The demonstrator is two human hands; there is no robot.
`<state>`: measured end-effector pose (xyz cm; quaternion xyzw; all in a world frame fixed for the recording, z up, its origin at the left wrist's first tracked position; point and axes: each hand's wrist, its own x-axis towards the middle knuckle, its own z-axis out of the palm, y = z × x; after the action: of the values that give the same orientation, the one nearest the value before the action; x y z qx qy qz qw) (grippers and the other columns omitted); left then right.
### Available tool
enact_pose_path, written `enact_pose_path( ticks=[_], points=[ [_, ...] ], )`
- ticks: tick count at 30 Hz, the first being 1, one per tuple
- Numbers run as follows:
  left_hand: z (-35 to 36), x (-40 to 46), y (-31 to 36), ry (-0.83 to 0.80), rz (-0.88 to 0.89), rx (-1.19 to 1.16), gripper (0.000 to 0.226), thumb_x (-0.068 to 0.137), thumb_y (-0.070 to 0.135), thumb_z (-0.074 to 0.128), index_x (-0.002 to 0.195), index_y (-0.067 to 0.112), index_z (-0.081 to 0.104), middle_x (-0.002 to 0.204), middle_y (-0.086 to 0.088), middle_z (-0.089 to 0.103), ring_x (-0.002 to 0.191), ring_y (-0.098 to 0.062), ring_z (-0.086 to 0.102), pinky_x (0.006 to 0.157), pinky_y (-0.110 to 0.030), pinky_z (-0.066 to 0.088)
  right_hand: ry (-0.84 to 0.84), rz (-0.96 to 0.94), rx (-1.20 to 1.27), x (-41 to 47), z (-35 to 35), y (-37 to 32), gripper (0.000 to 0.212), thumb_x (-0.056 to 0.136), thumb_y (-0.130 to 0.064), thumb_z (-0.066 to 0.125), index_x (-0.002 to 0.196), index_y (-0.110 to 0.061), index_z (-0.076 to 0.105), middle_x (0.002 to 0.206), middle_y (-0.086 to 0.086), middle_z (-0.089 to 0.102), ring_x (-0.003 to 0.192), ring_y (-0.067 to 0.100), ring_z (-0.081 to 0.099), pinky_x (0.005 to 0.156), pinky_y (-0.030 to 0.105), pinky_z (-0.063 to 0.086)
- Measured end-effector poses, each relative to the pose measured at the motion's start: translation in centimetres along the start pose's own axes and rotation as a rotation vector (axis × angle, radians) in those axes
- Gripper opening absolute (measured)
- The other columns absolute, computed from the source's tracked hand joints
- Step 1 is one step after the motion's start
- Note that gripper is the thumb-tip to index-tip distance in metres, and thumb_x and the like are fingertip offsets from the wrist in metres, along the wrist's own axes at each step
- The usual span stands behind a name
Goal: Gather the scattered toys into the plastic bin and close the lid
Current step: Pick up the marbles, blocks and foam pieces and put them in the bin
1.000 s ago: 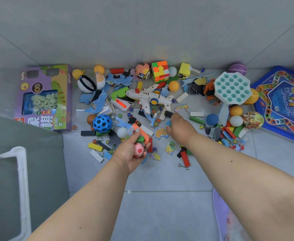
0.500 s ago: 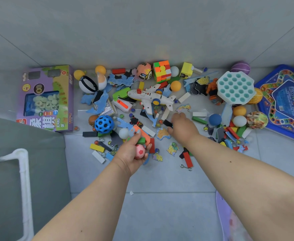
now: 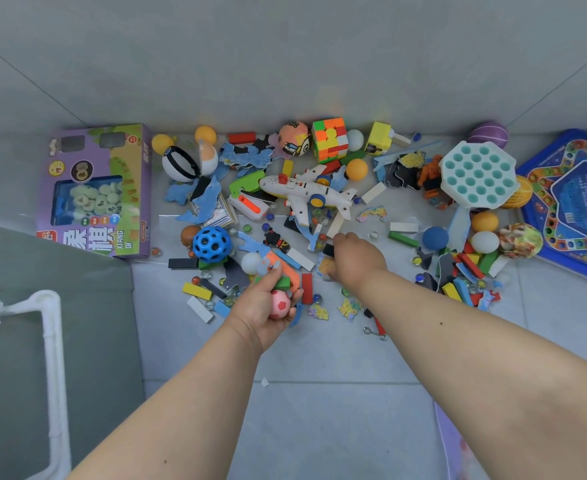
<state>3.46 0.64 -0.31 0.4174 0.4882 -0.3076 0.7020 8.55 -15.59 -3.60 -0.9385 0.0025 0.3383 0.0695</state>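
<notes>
Grey tiled floor (image 3: 320, 427) against a grey wall, toys strewn along the wall's foot. Purple box (image 3: 98, 192) sat at far left, blue game board (image 3: 576, 202) at far right, toy plane (image 3: 306, 195) in the middle of the pile. White-framed thing at lower left edge could have been the bin, but I couldn't tell; no lid was identifiable.

Left hand (image 3: 268, 306) was closed around a pink ball (image 3: 280, 304), with a green block (image 3: 283, 283) and an orange piece (image 3: 285, 268) crammed in above it under the fingers. Right hand (image 3: 354, 258) was knuckles-up over the pile, fingers curled, pinching a small black block (image 3: 328, 250) at the fingertips; a puzzle piece (image 3: 326, 266) lay just beside or under it, contact unclear.

Risks, as judged:
- Left hand looked overloaded. The ball is round and slick, so adding another piece or turning the wrist could have squeezed it out and sent it rolling off across the tile.
- The black block was held only at the tips; a quick lift could have dropped it back into the clutter.
- Loose marbles (image 3: 320, 213) lay all around both hands; a sweeping forearm could have scattered them further.
- The blue holed ball (image 3: 212, 244) and the other balls could have rolled if bumped.
- Nearly all toys were on the floor, so the task looked early on.
</notes>
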Motion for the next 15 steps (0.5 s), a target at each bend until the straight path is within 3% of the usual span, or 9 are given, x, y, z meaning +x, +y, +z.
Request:
enact_pose_path(
  ticks=[3, 7, 12, 15],
  points=[
    [0.1, -0.1, -0.1, -0.009, -0.002, 0.003, 0.052, 0.086, 0.038, 0.065, 0.130, 0.016, 0.049, 0.089, -0.011, 0.068, 0.062, -0.017, 0.067, 0.046, -0.021, 0.044, -0.007, -0.043, 0.083, -0.1, -0.3, 0.3, 0.053, 0.082, -0.030, 0.068, 0.127, -0.011, 0.048, 0.119, 0.013, 0.051, 0.105, 0.031, 0.055, 0.073, 0.029, 0.041],
    [0.0, -0.3, 0.0, -0.012, -0.007, -0.002, 0.050, 0.086, 0.038, 0.065, 0.128, 0.015, 0.050, 0.090, -0.011, 0.067, 0.065, -0.018, 0.066, 0.044, -0.021, 0.045, 0.020, -0.136, 0.236, -0.7, 0.2, 0.8, 0.031, 0.087, -0.026, 0.061, 0.116, -0.026, 0.050, 0.096, 0.008, 0.054, 0.086, 0.026, 0.049, 0.052, 0.022, 0.026],
    [-0.4, -0.6, 0.1, 0.069, 0.036, 0.021, 0.034, 0.087, 0.035, 0.065, 0.116, 0.020, 0.053, 0.088, -0.008, 0.068, 0.071, -0.018, 0.065, 0.043, -0.021, 0.044, 0.058, -0.120, 0.475, -0.8, -0.1, 0.0, 0.032, 0.087, -0.026, 0.062, 0.116, -0.016, 0.053, 0.096, 0.004, 0.058, 0.087, 0.024, 0.053, 0.062, 0.026, 0.036],
    [-0.7, -0.4, 0.3, 0.140, 0.105, 0.055, 0.018, 0.090, 0.034, 0.062, 0.103, 0.026, 0.053, 0.089, -0.005, 0.068, 0.075, -0.017, 0.066, 0.049, -0.024, 0.045, 0.057, -0.107, 0.465, -0.8, -0.5, -1.6, 0.033, 0.086, -0.026, 0.063, 0.115, -0.015, 0.055, 0.107, 0.007, 0.062, 0.098, 0.026, 0.058, 0.071, 0.028, 0.042]
  ],
)
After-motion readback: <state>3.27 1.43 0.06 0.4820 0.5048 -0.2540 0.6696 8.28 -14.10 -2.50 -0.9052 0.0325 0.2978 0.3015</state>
